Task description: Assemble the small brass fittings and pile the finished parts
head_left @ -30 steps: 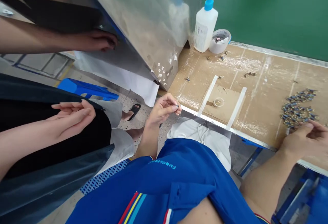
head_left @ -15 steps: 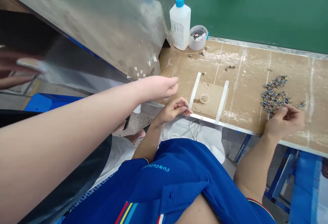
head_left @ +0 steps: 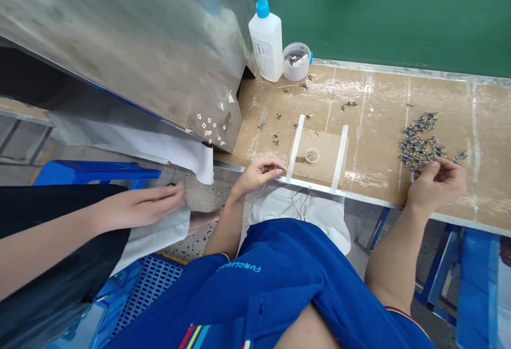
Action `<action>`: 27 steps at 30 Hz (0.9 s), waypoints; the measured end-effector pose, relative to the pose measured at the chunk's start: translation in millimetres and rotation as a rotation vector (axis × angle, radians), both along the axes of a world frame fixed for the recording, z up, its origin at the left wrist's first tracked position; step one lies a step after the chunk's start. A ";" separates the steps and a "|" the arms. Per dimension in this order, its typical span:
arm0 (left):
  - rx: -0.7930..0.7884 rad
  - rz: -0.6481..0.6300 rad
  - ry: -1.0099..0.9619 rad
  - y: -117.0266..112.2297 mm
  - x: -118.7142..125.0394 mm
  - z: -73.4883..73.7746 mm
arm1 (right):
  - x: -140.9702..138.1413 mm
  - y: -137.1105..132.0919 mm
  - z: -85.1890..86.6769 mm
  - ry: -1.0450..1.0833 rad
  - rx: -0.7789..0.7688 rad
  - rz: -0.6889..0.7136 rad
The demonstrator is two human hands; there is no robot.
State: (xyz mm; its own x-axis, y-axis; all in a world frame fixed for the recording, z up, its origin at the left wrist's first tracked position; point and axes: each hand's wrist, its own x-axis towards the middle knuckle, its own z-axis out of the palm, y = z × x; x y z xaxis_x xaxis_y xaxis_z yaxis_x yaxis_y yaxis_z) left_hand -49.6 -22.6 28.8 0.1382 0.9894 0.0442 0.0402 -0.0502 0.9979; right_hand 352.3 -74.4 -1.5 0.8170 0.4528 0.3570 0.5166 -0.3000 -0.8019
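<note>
My left hand (head_left: 260, 173) is at the table's front edge, left of a taped cardboard square (head_left: 325, 171). Its thumb and fingers are pinched together, and whatever they hold is too small to name. My right hand (head_left: 436, 183) rests at the near side of a pile of small metal pieces (head_left: 419, 141), brassy and bluish. Its thumb and forefinger are closed at the pile's edge; what lies between them is hidden. On the cardboard square sits a small clear ring-shaped dish (head_left: 312, 155). Several loose metal pieces (head_left: 275, 135) lie left of the square.
At the back stand a white bottle with a blue nozzle (head_left: 266, 46) and a tape-roll cup (head_left: 296, 67) with scraps. A metal panel (head_left: 159, 46) slants along the left. A co-worker's hand (head_left: 147, 205) is low at left, beside a blue stool (head_left: 96, 171).
The co-worker's arm has drawn back left from over the table, uncovering loose metal pieces there. My view has shifted slightly; my two hands stay at nearly the same places.
</note>
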 end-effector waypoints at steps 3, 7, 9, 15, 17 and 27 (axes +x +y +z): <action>-0.045 -0.272 0.055 10.2 8.7 -5.8 | 0.8 0.8 -2.1 0.003 0.029 0.009; -0.061 -0.255 0.101 19.0 5.6 -10.8 | -0.3 2.5 -2.6 -0.002 0.033 -0.027; -0.047 -0.206 0.151 20.7 1.3 -12.9 | -1.0 3.1 -2.2 -0.008 0.034 -0.030; 0.236 -0.022 0.432 33.7 9.1 -22.3 | 0.5 3.7 -3.3 -0.020 0.042 -0.031; 0.324 0.018 0.528 42.9 22.1 -27.5 | 1.8 3.6 -4.6 -0.019 0.024 -0.037; 0.407 0.027 0.675 109.6 85.4 -54.5 | 2.5 2.5 -3.7 0.040 0.045 0.011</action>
